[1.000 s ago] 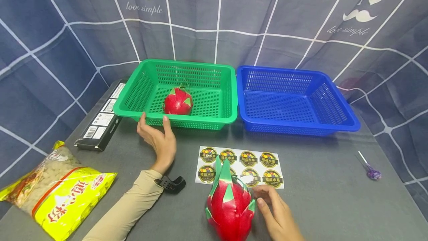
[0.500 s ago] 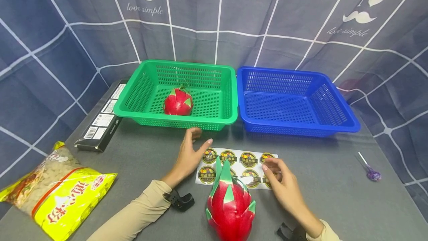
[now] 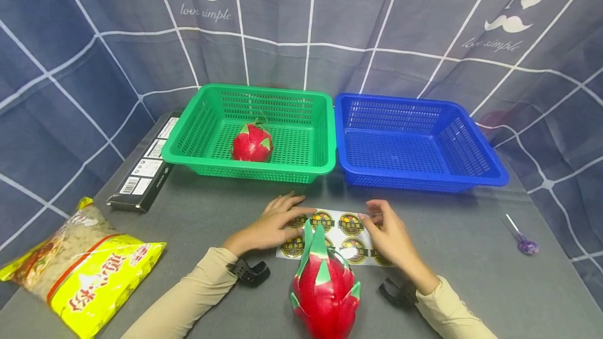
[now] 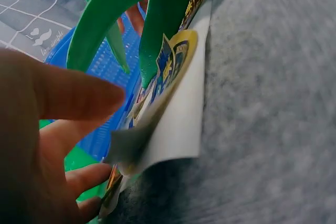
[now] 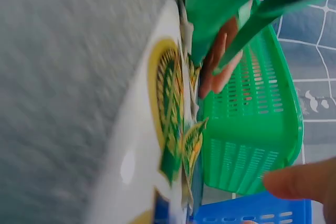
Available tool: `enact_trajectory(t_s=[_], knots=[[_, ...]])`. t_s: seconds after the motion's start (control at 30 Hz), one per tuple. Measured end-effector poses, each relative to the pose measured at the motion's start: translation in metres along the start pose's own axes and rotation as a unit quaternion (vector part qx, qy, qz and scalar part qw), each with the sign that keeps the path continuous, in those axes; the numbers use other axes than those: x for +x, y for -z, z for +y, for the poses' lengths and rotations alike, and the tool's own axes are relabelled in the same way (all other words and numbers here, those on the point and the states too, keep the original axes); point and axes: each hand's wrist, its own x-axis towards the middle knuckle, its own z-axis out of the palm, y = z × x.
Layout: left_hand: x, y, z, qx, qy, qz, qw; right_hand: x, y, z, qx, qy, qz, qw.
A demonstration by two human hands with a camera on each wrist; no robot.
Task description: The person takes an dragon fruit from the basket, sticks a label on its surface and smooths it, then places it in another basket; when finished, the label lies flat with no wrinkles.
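Observation:
A sheet of round fruit stickers lies on the grey table, behind a large red dragon fruit whose green leaf tips overlap it. My left hand reaches over the sheet's left end, fingers extended. In the left wrist view its thumb is held over a lifted corner of the paper. My right hand hovers by the right end, fingers loosely bent, thumb towards the stickers. The right wrist view shows that thumb apart from the sheet, where some sticker edges stand up.
At the back, a green basket holds another dragon fruit, beside a blue basket. To the left are a black box and a yellow food bag. A purple lollipop lies far right.
My left hand has left the green basket's front rim and come right and nearer to the sheet's left end. My right hand has moved from beside the dragon fruit up to the sheet's right end.

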Motion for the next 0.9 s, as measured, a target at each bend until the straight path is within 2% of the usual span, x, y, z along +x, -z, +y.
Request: enact_trajectory(t_s=[0.17, 0.37, 0.63, 0.9], knots=[[-0.002, 0.001, -0.001, 0.043, -0.021, -0.018, 0.9987, 0.011, -0.003, 0.000, -0.015, 0.008, -0.034, 0.999], [-0.002, -0.001, -0.003, 0.047, -0.017, -0.018, 0.9986, 0.014, -0.004, -0.001, -0.033, 0.006, -0.054, 0.998], [-0.003, -0.002, -0.003, 0.049, -0.018, -0.011, 0.9986, 0.009, -0.006, -0.005, -0.033, 0.013, -0.065, 0.997], [-0.002, -0.001, -0.002, 0.048, -0.021, -0.007, 0.9986, 0.007, -0.011, -0.004, -0.017, 0.008, -0.054, 0.998]])
